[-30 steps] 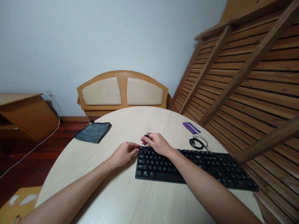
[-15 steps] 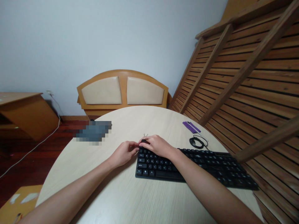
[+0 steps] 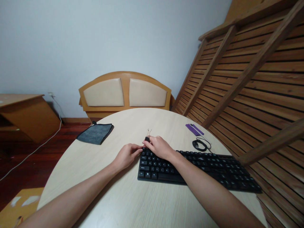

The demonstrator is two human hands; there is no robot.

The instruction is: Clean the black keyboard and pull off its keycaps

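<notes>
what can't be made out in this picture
All in the head view:
Keyboard: some keys hidden by the right hand.
Wire tool: partly hidden in that hand.
Left hand: fingertips too small to tell whether they touch the keyboard.
Desk: cut off by the left edge.

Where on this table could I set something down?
The table is bare between the cloth and purple item, beyond the wire tool; also between the forearms, on the near side of the keyboard. It's crowded at the keyboard's far left corner, where left grip and right grip sit close, and at right, around the cable and purple item.
</notes>
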